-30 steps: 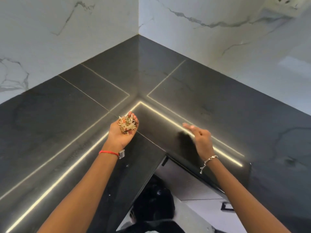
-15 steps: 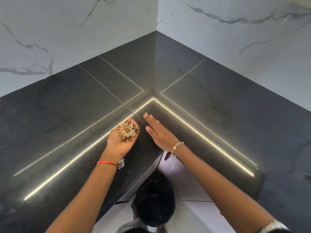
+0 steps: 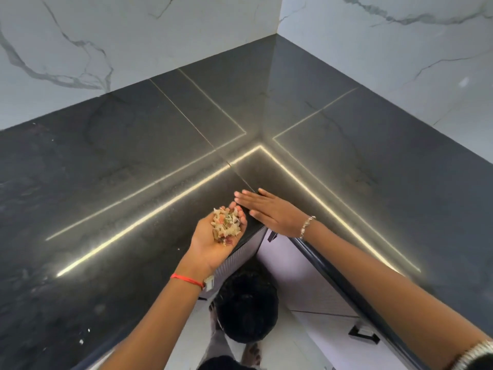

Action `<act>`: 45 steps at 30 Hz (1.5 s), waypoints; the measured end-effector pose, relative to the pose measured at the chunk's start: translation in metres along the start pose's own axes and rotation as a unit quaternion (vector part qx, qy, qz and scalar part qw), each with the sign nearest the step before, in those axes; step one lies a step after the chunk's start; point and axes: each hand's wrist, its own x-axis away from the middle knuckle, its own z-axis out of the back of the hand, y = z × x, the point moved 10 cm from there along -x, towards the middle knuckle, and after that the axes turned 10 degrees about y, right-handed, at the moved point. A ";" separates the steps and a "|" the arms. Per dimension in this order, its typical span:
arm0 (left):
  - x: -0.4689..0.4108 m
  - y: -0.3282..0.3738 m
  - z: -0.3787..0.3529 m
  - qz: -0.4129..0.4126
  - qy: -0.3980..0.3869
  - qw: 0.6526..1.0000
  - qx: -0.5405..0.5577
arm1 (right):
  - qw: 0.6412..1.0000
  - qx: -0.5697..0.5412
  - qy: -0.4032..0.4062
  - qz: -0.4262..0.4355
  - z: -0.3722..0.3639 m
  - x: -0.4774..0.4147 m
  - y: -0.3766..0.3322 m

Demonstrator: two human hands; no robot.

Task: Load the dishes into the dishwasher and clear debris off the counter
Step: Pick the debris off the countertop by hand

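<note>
Head view: we see the left hand [image 3: 213, 237] palm up and cupped, fingers curled round a heap of debris [image 3: 226, 225], pale shreds with some orange bits. It sits at the inner corner edge of the counter [image 3: 128, 182]. The right hand [image 3: 269, 212] is flat, palm down, fingers straight and together, touching the counter just beside the left fingertips. Red thread [image 3: 186, 279] on left wrist, bracelet [image 3: 307, 226] on right. Few white crumbs [image 3: 81, 342] on counter, near left. Marble walls [image 3: 106, 36] behind.

One wide-angle view, worn on the person's head, faces forward and steeply down into the counter [image 3: 120, 182] corner, close above the left hand [image 3: 210, 244] and right hand [image 3: 274, 212].
</note>
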 end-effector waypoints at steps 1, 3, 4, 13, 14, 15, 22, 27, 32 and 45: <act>0.002 -0.011 0.007 0.014 0.006 1.000 -0.004 | 0.994 -0.106 0.006 -0.033 0.005 0.009 0.000; 0.003 -0.035 0.024 0.041 0.023 0.999 -0.015 | 0.941 -0.308 0.069 -0.122 0.026 0.021 0.013; 0.004 -0.046 0.032 0.051 0.028 0.998 -0.024 | 0.916 -0.353 0.110 -0.155 0.037 0.023 0.023; -0.040 -0.112 0.084 0.125 0.084 0.987 -0.063 | 0.990 0.011 0.102 -0.098 0.013 0.006 0.016; -0.051 -0.108 0.088 0.110 0.101 0.988 -0.046 | 0.991 0.023 0.104 -0.082 0.011 0.008 0.009; -0.059 -0.104 0.090 0.096 0.112 0.988 -0.035 | 0.992 0.027 0.103 -0.066 0.008 0.011 0.002; -0.089 -0.087 0.082 0.039 0.097 0.993 -0.056 | 0.942 -0.298 0.110 -0.109 -0.009 0.072 -0.025; -0.086 -0.092 0.095 0.028 0.080 0.983 -0.163 | 0.785 -0.455 0.344 -0.240 -0.002 0.123 0.006; -0.098 -0.095 0.131 0.005 0.130 0.967 -0.220 | 0.699 -0.439 0.438 -0.356 -0.045 0.169 0.026; -0.228 -0.119 0.292 -0.005 0.223 0.849 -0.479 | 0.549 -0.452 0.321 -0.625 -0.325 0.210 0.149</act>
